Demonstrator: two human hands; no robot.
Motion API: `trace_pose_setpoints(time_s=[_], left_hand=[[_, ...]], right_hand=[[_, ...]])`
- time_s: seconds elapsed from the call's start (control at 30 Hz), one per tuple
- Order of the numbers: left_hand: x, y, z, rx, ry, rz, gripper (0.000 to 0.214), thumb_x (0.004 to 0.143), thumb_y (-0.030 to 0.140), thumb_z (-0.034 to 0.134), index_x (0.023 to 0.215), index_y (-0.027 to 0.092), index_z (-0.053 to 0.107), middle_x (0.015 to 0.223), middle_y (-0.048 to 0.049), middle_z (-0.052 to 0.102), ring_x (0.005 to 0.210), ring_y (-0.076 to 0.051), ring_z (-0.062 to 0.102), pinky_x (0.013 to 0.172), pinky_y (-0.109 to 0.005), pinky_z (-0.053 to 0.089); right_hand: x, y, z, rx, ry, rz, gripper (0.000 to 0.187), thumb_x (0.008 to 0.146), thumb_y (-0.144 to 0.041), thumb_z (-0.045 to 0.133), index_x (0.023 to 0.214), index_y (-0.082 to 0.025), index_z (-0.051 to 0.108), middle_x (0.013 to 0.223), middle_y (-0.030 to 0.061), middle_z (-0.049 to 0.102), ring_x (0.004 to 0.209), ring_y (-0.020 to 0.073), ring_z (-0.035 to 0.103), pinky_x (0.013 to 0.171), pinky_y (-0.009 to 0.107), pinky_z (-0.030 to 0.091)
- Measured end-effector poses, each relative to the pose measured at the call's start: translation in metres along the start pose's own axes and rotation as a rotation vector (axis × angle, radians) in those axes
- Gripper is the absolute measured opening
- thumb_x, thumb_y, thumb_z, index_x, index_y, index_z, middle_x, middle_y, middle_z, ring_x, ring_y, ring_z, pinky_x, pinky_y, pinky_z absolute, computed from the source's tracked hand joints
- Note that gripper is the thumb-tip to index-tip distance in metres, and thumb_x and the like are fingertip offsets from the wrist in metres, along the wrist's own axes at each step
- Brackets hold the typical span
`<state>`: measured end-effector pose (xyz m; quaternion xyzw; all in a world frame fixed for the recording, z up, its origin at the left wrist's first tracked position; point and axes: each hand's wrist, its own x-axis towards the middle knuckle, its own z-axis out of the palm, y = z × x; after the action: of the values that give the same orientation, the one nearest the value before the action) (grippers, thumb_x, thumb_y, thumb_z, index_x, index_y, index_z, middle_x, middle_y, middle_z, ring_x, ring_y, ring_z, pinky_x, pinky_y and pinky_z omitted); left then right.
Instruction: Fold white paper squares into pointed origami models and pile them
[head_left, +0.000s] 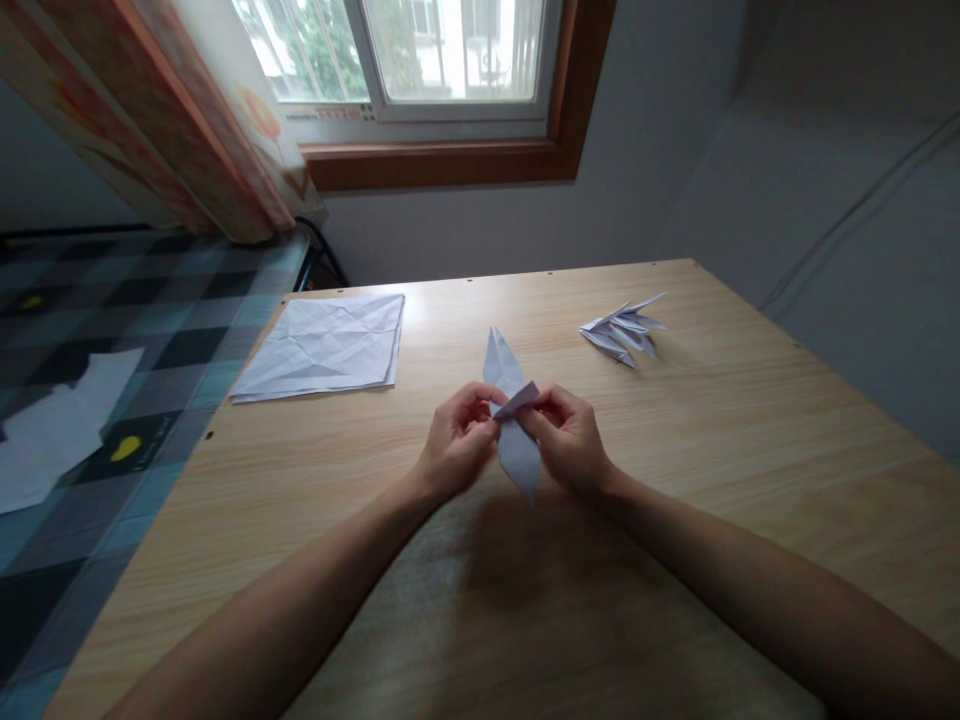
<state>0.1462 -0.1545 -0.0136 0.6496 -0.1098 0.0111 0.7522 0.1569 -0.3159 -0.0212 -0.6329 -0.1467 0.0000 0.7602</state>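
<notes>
A pale blue-white folded paper piece (513, 440), long and pointed at both ends, is held just above the wooden table (720, 440). My left hand (459, 440) pinches its left side with curled fingers. My right hand (568, 436) pinches its right side, where a small flap is folded across the middle. Both hands meet at the paper's centre, over the middle of the table.
A stack of creased white paper sheets (324, 346) lies at the table's far left. A finished folded paper shape (624, 330) with several points sits at the far right. Left of the table is a checked bed cover (112, 330) with loose paper (60, 425); a curtain and window stand behind.
</notes>
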Motion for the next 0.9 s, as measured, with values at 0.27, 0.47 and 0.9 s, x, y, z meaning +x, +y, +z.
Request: trace_pose_setpoints(time_s=[0.27,0.47,0.9], left_hand=[[0.002,-0.003,0.009,-0.108,0.097,0.018,0.032,0.073,0.027,0.078,0.080,0.020,0.047,0.071,0.0027,0.059,0.064,-0.010,0.054,0.060,-0.022,0.041],[0.000,0.004,0.012,-0.060,0.141,0.031,0.033,0.078,0.024,0.071,0.072,0.020,0.039,0.060,0.0085,0.043,0.052,-0.006,0.038,0.051,-0.019,0.030],[-0.001,0.007,0.009,0.191,0.067,0.023,0.024,0.085,0.040,0.064,0.090,0.019,0.055,0.065,0.0050,0.051,0.054,-0.009,0.046,0.051,-0.021,0.034]], right_hand=[[0.000,0.000,0.006,0.128,0.095,0.013,0.038,0.073,-0.034,0.082,0.099,-0.024,0.055,0.070,-0.0064,0.059,0.061,0.0107,0.056,0.056,0.022,0.046],[0.003,0.002,0.002,0.103,0.010,0.092,0.025,0.076,-0.039,0.078,0.082,-0.020,0.062,0.069,-0.0026,0.063,0.061,0.0122,0.058,0.056,0.024,0.047],[-0.003,-0.001,0.004,-0.109,0.004,-0.058,0.024,0.080,-0.036,0.075,0.080,-0.021,0.056,0.070,-0.0042,0.055,0.059,0.0103,0.051,0.051,0.022,0.040]])
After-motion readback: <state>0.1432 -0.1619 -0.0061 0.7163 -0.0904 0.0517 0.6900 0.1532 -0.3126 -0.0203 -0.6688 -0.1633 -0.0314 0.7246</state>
